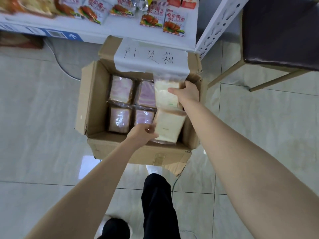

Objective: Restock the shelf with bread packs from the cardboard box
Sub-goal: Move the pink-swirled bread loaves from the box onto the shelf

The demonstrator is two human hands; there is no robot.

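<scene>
The left hand [141, 135] curls its fingers round the edge of the near white pack [168, 129], which stands at the right side of the box [93, 100]. Just beyond, the right hand [187, 94] grips the far white pack [164, 99]. Four purple packs [120, 88] (in clear film) fill the rest. Past the box, the shelf [120, 31] carries burger packs [174, 23]

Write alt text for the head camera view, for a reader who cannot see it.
In an open cardboard box on a tiled floor, the right hand grips the far white bread pack and the left hand grips the near white bread pack. Four pink-swirled packs lie beside them, and a white shelf of burger-printed packs stands beyond.
</scene>
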